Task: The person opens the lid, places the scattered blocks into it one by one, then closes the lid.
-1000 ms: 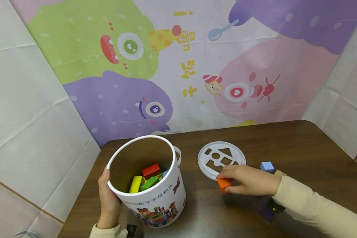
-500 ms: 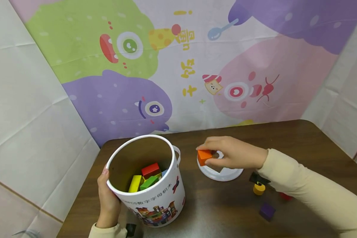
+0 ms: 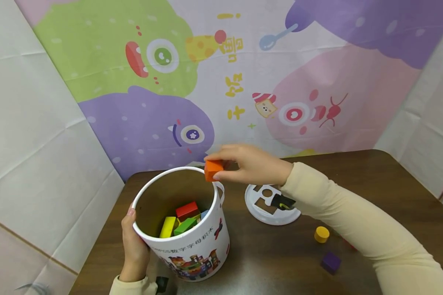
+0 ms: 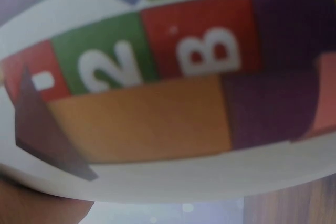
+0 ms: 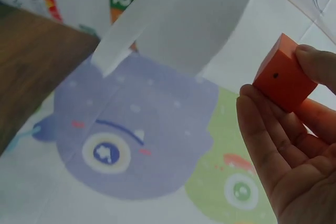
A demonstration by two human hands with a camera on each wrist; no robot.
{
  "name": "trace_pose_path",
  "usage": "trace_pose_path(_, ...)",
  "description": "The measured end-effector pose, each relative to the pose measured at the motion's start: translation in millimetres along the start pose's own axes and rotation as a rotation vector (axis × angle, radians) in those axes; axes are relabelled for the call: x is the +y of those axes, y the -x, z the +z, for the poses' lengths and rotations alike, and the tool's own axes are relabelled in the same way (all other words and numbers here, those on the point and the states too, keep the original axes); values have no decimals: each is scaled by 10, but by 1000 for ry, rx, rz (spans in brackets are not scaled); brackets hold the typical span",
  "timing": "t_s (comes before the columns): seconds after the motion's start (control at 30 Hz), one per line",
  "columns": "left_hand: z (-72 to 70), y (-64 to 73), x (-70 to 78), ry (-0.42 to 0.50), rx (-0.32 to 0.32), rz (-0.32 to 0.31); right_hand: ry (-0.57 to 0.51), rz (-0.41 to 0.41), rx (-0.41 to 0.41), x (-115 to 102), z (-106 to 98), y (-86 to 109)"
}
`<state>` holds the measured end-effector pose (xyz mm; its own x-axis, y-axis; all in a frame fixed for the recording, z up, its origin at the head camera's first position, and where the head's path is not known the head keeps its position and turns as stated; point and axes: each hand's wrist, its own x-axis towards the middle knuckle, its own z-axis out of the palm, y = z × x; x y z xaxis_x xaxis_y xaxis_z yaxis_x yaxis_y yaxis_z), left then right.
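Observation:
My right hand (image 3: 249, 166) pinches an orange block (image 3: 213, 170) between thumb and fingers. It holds the block in the air beside the right rim of a white bucket (image 3: 203, 260). The right wrist view shows the orange block (image 5: 283, 74) with a small dark dot on one face. My left hand (image 3: 134, 246) holds the bucket's left side, one fingertip at the rim; its other fingers are hidden. Inside the bucket lie a yellow block (image 3: 167, 228), a red block (image 3: 187, 210) and a green block (image 3: 185, 226). The left wrist view is filled by the bucket's printed side (image 4: 142, 124).
A white lid (image 3: 275, 219) with shaped holes lies right of the bucket, partly under my right wrist. Farther right on the brown table (image 3: 277, 262) are a yellow cylinder (image 3: 321, 234) and a purple block (image 3: 331, 263). My sleeve mostly covers a red piece (image 3: 350, 244).
My right hand has lifted the orange block from near the lid and carried it up and left to the bucket's rim. The left hand and the bucket have stayed in place.

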<state>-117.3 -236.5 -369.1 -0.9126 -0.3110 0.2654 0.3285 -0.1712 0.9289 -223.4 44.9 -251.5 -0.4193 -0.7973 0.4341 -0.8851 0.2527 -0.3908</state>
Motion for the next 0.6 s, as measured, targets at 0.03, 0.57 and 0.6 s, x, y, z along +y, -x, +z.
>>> trace_pose_path(0.03,-2,-1,-3,0,0,-1,7,-5,-1,-9,29,-52)
trace_pose_path(0.57,6,6,5,-18,15,-10,82,11,-299,-195,588,-668)
trace_pose_path(0.6,8,6,5,-17,16,-12,97,17,-323,-204,617,-690)
